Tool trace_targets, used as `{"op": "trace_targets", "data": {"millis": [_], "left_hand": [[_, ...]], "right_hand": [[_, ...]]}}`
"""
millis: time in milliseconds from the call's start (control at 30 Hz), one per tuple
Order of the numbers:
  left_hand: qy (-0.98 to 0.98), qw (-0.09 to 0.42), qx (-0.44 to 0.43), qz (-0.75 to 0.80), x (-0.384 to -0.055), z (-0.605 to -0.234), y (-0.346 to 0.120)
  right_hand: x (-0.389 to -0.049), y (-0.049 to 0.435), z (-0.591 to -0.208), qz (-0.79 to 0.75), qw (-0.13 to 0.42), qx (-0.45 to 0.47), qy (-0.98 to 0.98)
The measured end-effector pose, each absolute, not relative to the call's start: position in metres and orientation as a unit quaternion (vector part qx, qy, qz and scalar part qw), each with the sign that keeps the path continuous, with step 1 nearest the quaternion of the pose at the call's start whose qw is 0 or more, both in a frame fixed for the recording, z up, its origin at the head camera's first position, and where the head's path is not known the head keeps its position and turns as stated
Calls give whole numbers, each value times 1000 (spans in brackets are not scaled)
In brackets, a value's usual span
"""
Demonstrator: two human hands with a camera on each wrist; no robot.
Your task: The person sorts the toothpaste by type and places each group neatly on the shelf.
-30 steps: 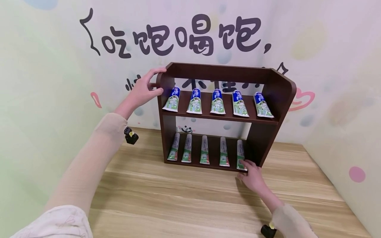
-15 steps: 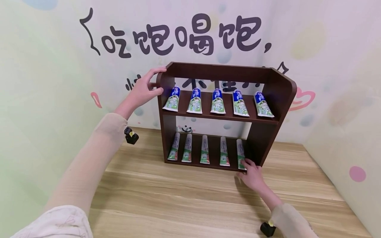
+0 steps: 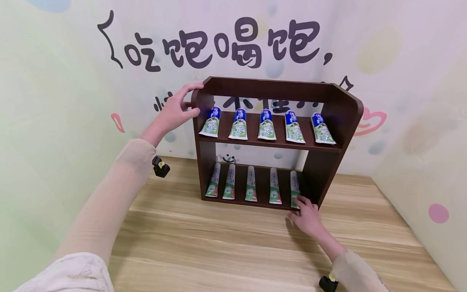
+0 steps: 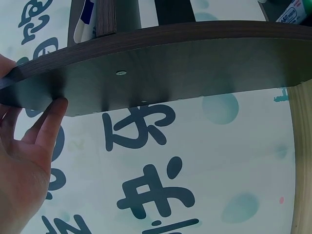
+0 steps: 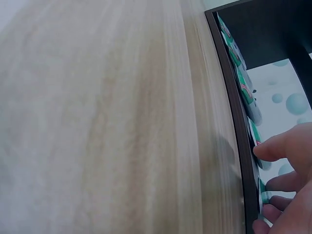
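Note:
A dark brown two-tier shelf rack (image 3: 270,86) stands on the wooden table against the wall. My left hand (image 3: 174,111) holds its left side panel near the top, fingertips on the outer face in the left wrist view and the thumb at the front edge. My right hand (image 3: 309,219) is at the bottom tier's right end. Its fingers pinch the lower end of a grey-and-green toothpaste tube (image 3: 294,183), covering part of it, while the thumb sits by the shelf's front edge. Several like tubes (image 3: 251,183) lie in a row to its left.
On the upper tier lie several blue, white and green toothpaste tubes (image 3: 267,125), spaced apart with caps to the back. The wooden table (image 3: 219,243) extends in front of the rack. A printed wall (image 3: 146,24) with large dark characters rises behind it.
My right hand has shifted slightly left at the rightmost lower tube, which has moved very slightly back. My left hand and the rack stay in place.

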State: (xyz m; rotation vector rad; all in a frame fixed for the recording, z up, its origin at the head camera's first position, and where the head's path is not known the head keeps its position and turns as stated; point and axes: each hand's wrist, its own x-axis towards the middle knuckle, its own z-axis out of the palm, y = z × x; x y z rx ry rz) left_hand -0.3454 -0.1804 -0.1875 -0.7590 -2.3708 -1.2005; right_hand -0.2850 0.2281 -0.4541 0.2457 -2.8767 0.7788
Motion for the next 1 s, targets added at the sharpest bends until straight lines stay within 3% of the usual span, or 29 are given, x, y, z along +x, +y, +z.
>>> {"op": "trace_targets", "data": {"millis": [267, 1000], "left_hand": [[-841, 186, -272, -430, -344, -188, -180], [-844, 186, -268, -424, -340, -185, -179]], "right_hand": [[-290, 230, -454, 261, 26, 64, -963], [-295, 235, -459, 271, 38, 64, -960]]}}
